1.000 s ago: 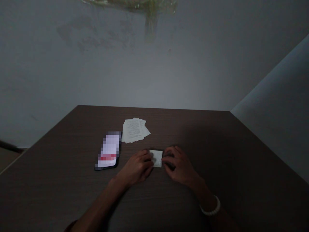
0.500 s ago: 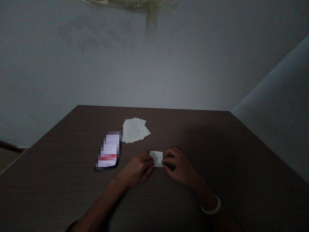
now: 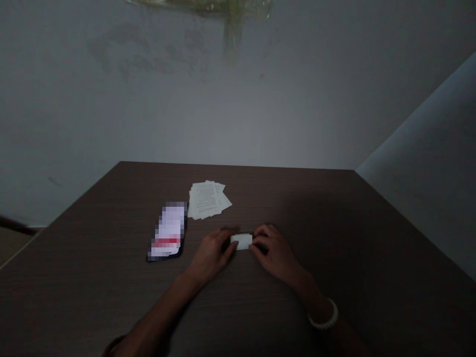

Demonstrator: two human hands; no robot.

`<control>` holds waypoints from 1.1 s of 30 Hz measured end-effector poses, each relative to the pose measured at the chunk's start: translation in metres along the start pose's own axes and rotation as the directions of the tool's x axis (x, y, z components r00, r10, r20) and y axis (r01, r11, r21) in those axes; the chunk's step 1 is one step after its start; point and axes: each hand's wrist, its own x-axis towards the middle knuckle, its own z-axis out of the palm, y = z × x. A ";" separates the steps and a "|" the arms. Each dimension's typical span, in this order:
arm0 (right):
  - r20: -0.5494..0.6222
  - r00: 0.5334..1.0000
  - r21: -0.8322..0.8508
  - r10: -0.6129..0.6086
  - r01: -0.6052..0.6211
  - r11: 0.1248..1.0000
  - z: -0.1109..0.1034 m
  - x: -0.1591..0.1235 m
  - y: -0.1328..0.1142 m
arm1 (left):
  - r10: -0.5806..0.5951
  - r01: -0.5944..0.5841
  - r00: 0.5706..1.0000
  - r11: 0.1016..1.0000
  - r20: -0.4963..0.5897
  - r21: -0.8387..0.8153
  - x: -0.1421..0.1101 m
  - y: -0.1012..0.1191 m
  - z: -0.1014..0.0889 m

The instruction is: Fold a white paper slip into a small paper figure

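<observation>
A small piece of white paper (image 3: 243, 242), folded into a low strip, lies near the middle of the table between both hands. My left hand (image 3: 212, 255) pinches its left end, thumb on the near face and fingers behind. At the right end, my right hand (image 3: 275, 252) grips the paper between thumb and fingertips. Its blank side faces me; no print shows on it. Beyond the hands to the left rests a fanned pile of printed paper sheets (image 3: 206, 199).
A phone (image 3: 170, 230) with a lit, pixelated screen lies left of my left hand. The dark wooden table (image 3: 297, 188) meets a grey wall (image 3: 238, 109) at its far edge. A pale beaded bracelet (image 3: 325, 322) circles my right wrist.
The paper between my hands was flatter, with printed lines showing; now its near part is folded up and a blank face shows. My left thumb has moved up onto it.
</observation>
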 end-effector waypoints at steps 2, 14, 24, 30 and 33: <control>-0.030 0.999 -0.015 0.035 -0.035 0.999 0.003 0.001 -0.001 | -0.009 0.009 1.000 1.000 0.004 0.004 0.000 0.000 0.003; -0.123 0.988 -0.080 0.098 -0.108 0.991 0.011 0.003 -0.004 | 0.090 -0.089 0.996 0.981 0.004 0.173 -0.003 -0.001 0.008; -0.128 0.986 -0.070 0.104 -0.114 0.991 0.011 0.001 -0.006 | 0.084 -0.088 0.996 0.980 0.032 0.180 -0.003 0.002 0.006; -0.117 0.986 -0.025 0.116 -0.119 0.993 0.014 0.002 -0.003 | 0.082 -0.081 0.997 0.984 0.002 0.161 -0.003 -0.002 0.008; -0.108 0.989 -0.004 0.099 -0.100 0.995 0.015 0.003 -0.002 | 0.091 -0.091 0.996 0.985 0.008 0.147 -0.003 -0.001 0.007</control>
